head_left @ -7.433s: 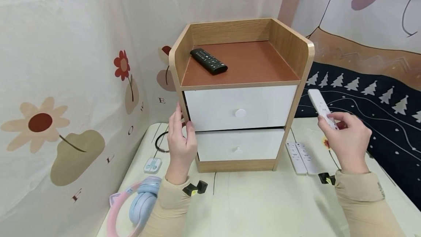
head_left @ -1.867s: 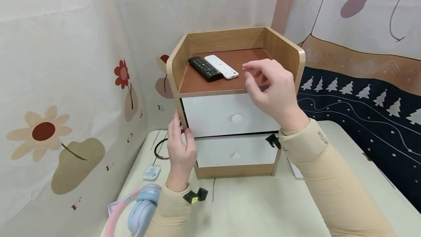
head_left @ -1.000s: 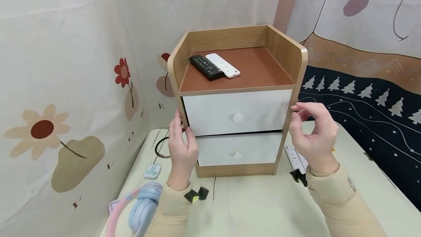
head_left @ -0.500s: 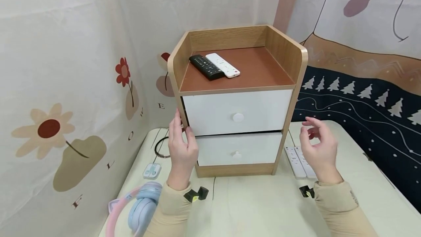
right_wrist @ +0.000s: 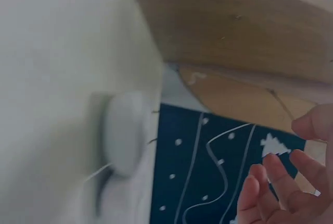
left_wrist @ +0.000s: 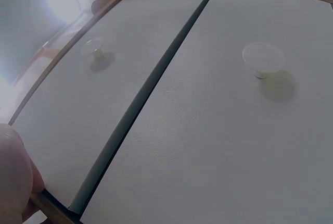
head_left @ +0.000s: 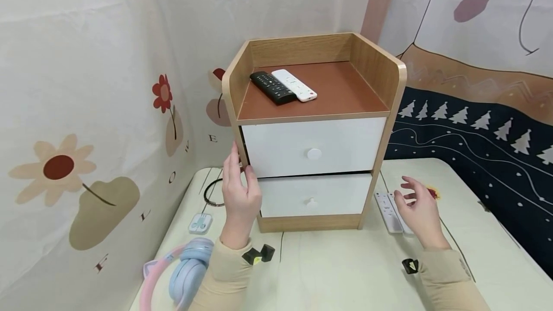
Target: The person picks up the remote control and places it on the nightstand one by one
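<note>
A small wood-framed cabinet (head_left: 367, 196) with two white drawers stands on the table. My left hand (head_left: 239, 200) rests against its left side, fingers straight, and the left wrist view shows the drawer fronts with a round white knob (left_wrist: 263, 58). On the brown top shelf a black remote control (head_left: 273, 88) lies beside a white remote control (head_left: 294, 85), the two close together. My right hand (head_left: 421, 212) holds nothing and is right of the cabinet, fingers loosely bent, near two flat white strips (head_left: 390, 215) with small markings, which it partly covers.
Blue and pink headphones (head_left: 190, 272) lie at the front left of the table. Behind them are a small white case with earphones (head_left: 200, 223) and a dark coiled ring (head_left: 211, 196). Printed cloth (head_left: 129, 61) hangs behind and along the left.
The white remote went from my right hand onto the shelf beside the black one and was let go. My right hand then moved back right and down. My left hand stayed put.
</note>
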`<state>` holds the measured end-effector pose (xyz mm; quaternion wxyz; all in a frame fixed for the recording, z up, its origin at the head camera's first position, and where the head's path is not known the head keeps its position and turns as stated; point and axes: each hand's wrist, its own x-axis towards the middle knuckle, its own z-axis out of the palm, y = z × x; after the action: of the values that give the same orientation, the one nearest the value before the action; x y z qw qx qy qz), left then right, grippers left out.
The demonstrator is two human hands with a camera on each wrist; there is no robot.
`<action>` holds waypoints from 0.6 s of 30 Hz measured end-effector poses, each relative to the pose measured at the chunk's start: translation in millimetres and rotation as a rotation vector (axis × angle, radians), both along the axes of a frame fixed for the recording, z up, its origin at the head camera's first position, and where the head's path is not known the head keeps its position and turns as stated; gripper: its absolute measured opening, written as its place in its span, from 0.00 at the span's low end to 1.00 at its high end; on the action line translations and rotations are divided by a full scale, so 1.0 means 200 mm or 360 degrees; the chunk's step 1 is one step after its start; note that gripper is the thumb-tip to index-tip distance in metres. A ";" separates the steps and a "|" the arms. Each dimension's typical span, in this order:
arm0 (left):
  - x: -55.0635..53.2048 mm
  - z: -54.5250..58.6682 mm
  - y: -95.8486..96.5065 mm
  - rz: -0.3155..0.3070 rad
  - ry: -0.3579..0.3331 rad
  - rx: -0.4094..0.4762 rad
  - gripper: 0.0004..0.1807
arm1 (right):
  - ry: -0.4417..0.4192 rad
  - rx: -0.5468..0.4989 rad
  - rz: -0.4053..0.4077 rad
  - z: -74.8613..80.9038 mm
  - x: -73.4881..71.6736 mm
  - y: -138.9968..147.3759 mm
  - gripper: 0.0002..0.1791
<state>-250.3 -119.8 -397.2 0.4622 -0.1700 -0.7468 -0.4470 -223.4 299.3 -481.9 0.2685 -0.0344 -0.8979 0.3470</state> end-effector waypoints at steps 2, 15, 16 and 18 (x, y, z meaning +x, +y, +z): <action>0.00 0.00 0.00 -0.0005 -0.0003 0.0001 0.35 | -0.0033 0.0007 -0.0003 -0.03 0.00 0.02 0.29; 0.01 0.01 0.00 -0.0014 0.0001 -0.0002 0.35 | -0.0331 0.0004 -0.0041 -0.15 0.01 0.08 0.31; 0.01 0.01 0.00 -0.0013 0.0003 -0.0002 0.35 | -0.0335 0.0009 -0.0043 -0.16 0.01 0.08 0.31; 0.01 0.00 0.00 -0.0010 0.0002 -0.0003 0.36 | -0.0348 0.0026 -0.0036 -0.17 0.01 0.10 0.31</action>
<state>-248.1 -120.5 -396.9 0.4611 -0.1730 -0.7463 -0.4478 -221.0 318.8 -516.0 0.1730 -0.0801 -0.9242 0.3309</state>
